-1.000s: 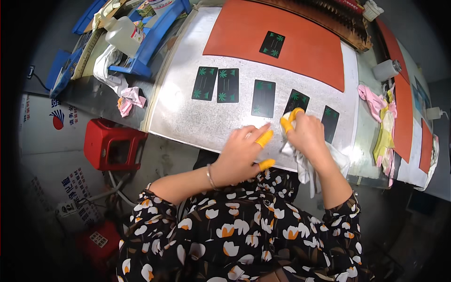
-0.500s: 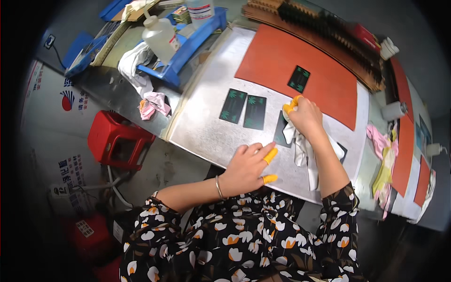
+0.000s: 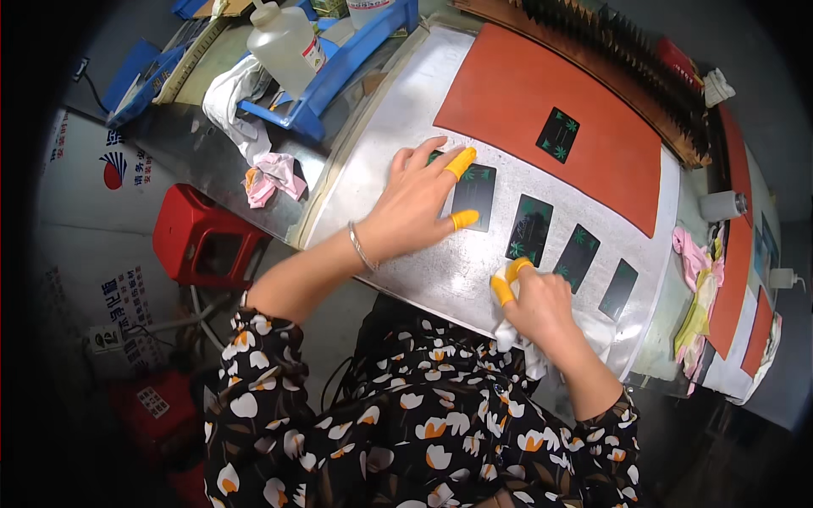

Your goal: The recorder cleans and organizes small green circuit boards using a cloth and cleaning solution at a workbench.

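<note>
The left hand [image 3: 408,207] spreads thumb and forefinger at the leftmost fully visible card [image 3: 476,199] on the white board [image 3: 373,161]; whether it grips it, I can't quite tell. The right hand [image 3: 542,306] pinches a cloth [image 3: 598,337] near the board's front edge. Another card [image 3: 559,134] lies on the orange mat [image 3: 508,93].

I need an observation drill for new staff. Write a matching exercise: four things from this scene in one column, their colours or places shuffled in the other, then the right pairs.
Things
1. finger cots
2. plastic stool
3. farthest green-printed black card
4. cloth in the right grip

Colours or places
A. red
B. white
C. on the orange sheet
D. yellow

Right pairs: 1-D, 2-A, 3-C, 4-B
</note>
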The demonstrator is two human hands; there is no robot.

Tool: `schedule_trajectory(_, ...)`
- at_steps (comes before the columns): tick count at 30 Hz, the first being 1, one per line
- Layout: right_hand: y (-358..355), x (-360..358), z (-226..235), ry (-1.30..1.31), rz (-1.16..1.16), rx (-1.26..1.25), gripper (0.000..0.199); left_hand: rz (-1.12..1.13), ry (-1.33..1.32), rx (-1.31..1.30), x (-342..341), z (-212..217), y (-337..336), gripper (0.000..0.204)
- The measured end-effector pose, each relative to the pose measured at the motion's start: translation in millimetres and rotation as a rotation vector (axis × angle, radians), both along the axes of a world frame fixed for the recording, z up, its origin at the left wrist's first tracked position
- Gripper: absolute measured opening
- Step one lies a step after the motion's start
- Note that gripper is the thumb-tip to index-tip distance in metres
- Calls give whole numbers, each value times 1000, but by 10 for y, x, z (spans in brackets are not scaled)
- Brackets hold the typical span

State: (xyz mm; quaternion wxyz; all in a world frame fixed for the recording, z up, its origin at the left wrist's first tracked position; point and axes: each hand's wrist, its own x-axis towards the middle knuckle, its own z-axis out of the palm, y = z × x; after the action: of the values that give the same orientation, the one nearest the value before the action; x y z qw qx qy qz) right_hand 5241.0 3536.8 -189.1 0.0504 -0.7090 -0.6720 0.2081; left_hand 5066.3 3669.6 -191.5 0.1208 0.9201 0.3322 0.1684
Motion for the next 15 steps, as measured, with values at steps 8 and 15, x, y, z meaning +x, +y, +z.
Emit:
schedule_trajectory(8, -49, 231, 210, 96, -104, 40, 25, -25, -214, -32, -215, -27, -112, 50)
schedule_trajectory(15, 110, 308, 209, 63, -140, 69, 24, -150, -106, -134, -422, -99, -713, 50)
